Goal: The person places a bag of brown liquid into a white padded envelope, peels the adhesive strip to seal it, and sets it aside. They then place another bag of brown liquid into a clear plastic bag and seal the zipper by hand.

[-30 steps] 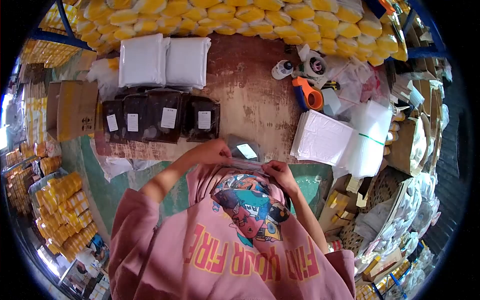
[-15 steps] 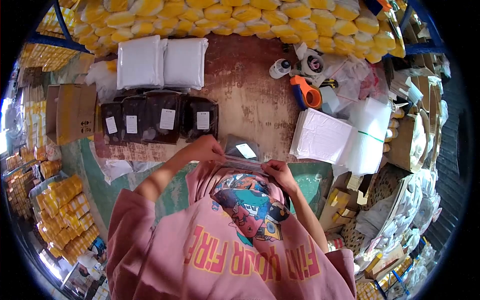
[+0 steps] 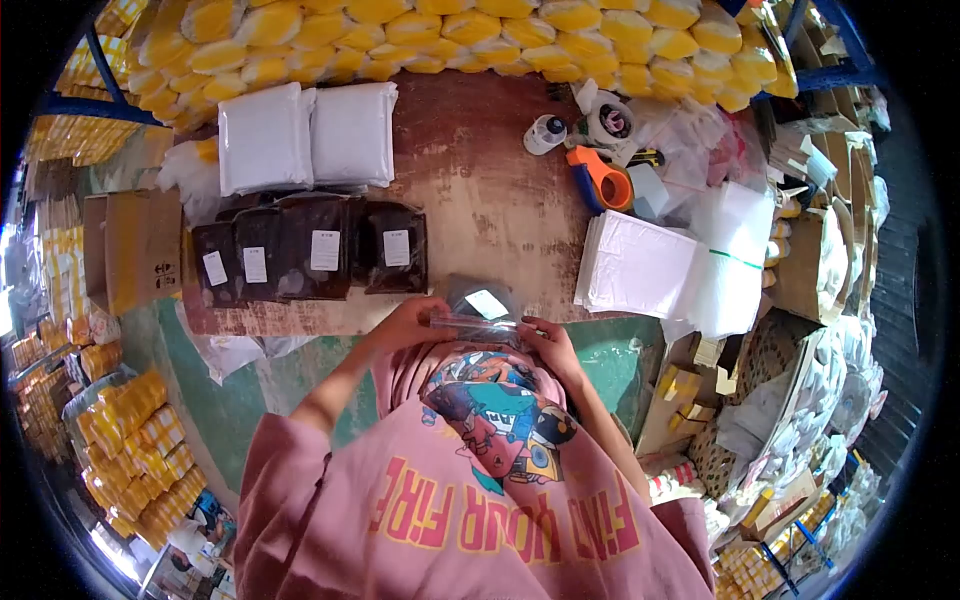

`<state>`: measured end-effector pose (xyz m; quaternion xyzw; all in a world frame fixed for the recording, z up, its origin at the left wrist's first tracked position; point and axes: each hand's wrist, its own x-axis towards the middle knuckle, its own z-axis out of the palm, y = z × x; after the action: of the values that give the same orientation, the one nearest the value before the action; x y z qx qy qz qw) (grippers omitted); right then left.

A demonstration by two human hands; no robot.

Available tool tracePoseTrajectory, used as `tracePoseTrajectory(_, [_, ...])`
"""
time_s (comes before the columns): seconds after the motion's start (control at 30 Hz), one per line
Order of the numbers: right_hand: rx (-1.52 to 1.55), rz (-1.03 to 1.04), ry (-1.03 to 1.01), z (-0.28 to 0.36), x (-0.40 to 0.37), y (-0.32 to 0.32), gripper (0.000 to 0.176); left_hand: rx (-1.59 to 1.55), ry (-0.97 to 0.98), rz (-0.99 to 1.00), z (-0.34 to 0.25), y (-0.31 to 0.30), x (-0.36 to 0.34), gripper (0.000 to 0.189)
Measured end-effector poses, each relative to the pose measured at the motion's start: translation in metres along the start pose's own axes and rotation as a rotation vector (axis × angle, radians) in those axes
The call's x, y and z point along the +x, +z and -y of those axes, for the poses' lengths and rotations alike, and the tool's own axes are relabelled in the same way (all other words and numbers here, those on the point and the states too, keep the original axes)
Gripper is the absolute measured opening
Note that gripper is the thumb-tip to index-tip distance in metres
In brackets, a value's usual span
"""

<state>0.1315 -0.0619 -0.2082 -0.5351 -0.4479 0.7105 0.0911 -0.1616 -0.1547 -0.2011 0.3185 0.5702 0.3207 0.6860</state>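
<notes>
Where the worn table (image 3: pixel 480 190) ends, a clear bag (image 3: pixel 460 291) sits at the near edge, its near side pinched by the nearly closed left hand (image 3: pixel 413 322) and likewise right hand (image 3: pixel 548 342), white label (image 3: pixel 487 304) uppermost

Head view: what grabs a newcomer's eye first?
Probably the bank of yellow packages along the far side of the table, and the pink shirt with its bright print filling the lower middle. Next, the orange-and-blue tape dispenser on the table's right side. Then the labelled clear bag at the table's near edge, held by the left hand and right hand.
</notes>
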Motion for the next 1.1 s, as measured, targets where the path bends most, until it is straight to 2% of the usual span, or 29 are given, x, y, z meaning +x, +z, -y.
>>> tracePoseTrajectory(0.03, [0.027, 0.001, 0.094, 0.007, -0.001, 0.001, 0.021, -0.041, -0.087, -0.001, 0.000, 0.001, 0.002, 0.031])
tracePoseTrajectory(0.13, [0.118, 0.054, 0.152, 0.005, -0.001, -0.003, 0.024, 0.147, -0.068, 0.037, 0.001, -0.003, 0.007, 0.032])
tracePoseTrajectory(0.23, [-0.062, 0.047, 0.246, 0.011, 0.000, -0.004, 0.023, -0.363, -0.233, -0.015, -0.003, 0.003, 0.003, 0.033])
tracePoseTrajectory(0.33, [-0.112, 0.001, 0.283, 0.019, 0.001, -0.002, 0.025, -0.673, -0.367, -0.110, -0.060, 0.016, -0.015, 0.031])
tracePoseTrajectory(0.43, [0.170, -0.023, 0.369, 0.020, 0.002, 0.000, 0.029, -0.977, -0.296, 0.283, -0.034, 0.014, -0.005, 0.035])
tracePoseTrajectory(0.57, [0.407, 0.016, 0.494, 0.035, 0.000, 0.002, 0.015, -1.023, -0.118, 0.246, -0.024, 0.017, -0.004, 0.029])
tracePoseTrajectory(0.6, [0.407, 0.004, 0.487, 0.036, 0.002, 0.005, 0.016, -0.932, -0.152, 0.233, -0.022, 0.020, 0.002, 0.029])
tracePoseTrajectory(0.63, [0.405, -0.004, 0.479, 0.037, 0.003, 0.007, 0.021, -0.840, -0.183, 0.216, -0.030, 0.026, 0.009, 0.028])
tracePoseTrajectory(0.67, [0.358, 0.082, 0.389, 0.027, 0.007, 0.005, 0.049, -0.748, -0.212, 0.197, -0.037, 0.028, 0.013, 0.027])
tracePoseTrajectory(0.73, [0.039, 0.065, 0.241, 0.003, 0.023, 0.017, 0.068, -0.857, -0.210, 0.149, -0.043, 0.029, 0.010, 0.025])
tracePoseTrajectory(0.77, [-0.121, 0.054, 0.163, 0.014, 0.025, 0.029, 0.077, -0.912, -0.207, 0.127, -0.053, 0.030, 0.007, 0.024])
tracePoseTrajectory(0.8, [-0.176, 0.062, 0.125, 0.029, 0.022, 0.031, 0.098, -1.047, -0.280, 0.061, -0.065, 0.032, 0.001, 0.029])
tracePoseTrajectory(0.9, [0.019, 0.006, 0.270, -0.003, 0.032, 0.025, 0.103, -0.789, -0.304, 0.010, -0.017, 0.026, 0.019, 0.047])
tracePoseTrajectory(0.93, [0.015, -0.008, 0.191, -0.017, 0.036, 0.024, 0.102, -0.769, -0.283, -0.024, -0.014, 0.027, 0.021, 0.050])
tracePoseTrajectory(1.03, [0.067, 0.089, 0.010, 0.060, 0.019, 0.033, 0.084, -0.622, -0.133, -0.078, -0.037, 0.028, 0.018, 0.072])
tracePoseTrajectory(1.07, [0.081, 0.156, 0.041, 0.071, 0.016, 0.030, 0.082, -0.580, -0.047, -0.056, -0.038, 0.026, 0.018, 0.085])
tracePoseTrajectory(1.1, [0.096, 0.224, 0.070, 0.079, 0.014, 0.026, 0.079, -0.557, -0.025, -0.056, -0.039, 0.024, 0.017, 0.089])
